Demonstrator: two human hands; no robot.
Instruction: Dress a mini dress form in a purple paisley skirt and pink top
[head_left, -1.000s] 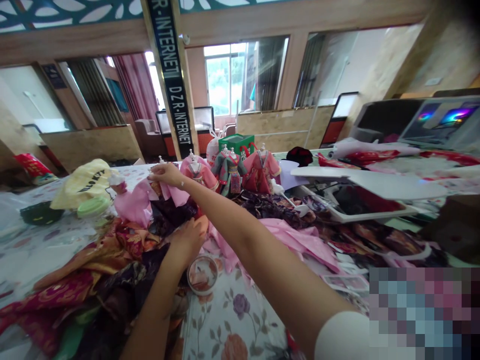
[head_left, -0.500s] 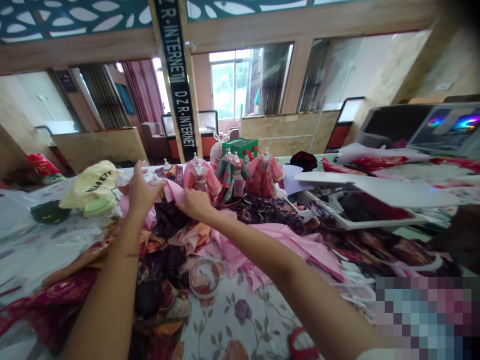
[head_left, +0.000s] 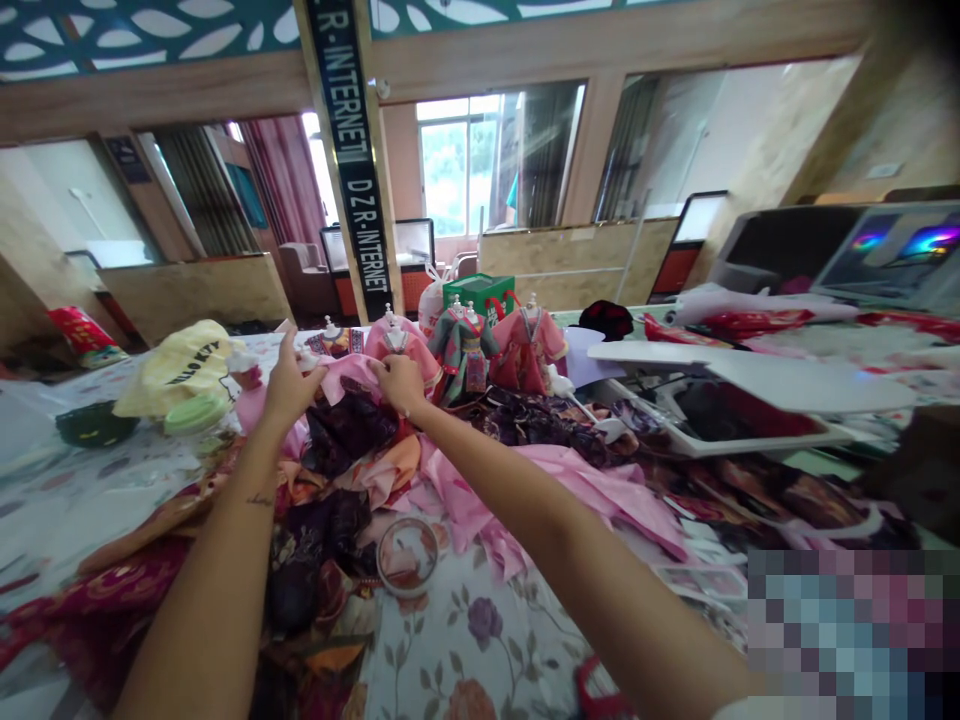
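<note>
A piece of pink cloth (head_left: 346, 370) is stretched between my two hands over the back of the heap. My left hand (head_left: 291, 385) grips its left end, with the index finger pointing up. At the other end, my right hand (head_left: 400, 383) pinches the cloth between thumb and fingers. Dark purple patterned fabric (head_left: 352, 430) lies just below it. Behind my right hand stands a small dress form in a pink robe (head_left: 431, 362). Beside it are forms in a green robe (head_left: 471, 350) and a pink-and-red robe (head_left: 531, 350). A white dress form with pink cloth (head_left: 244, 372) is left of my left hand.
A roll of clear tape (head_left: 407, 556) lies on the flowered tablecloth (head_left: 487, 640), near red-handled scissors (head_left: 600, 690). Pink fabric (head_left: 540, 490) spreads right of centre. A yellow bag (head_left: 180, 365) and green container (head_left: 196, 412) sit left; a white tray (head_left: 682, 435) sits right.
My right hand has moved slightly up and to the right, and the pink cloth now spans a wider gap. My left hand has shifted a little to the right.
</note>
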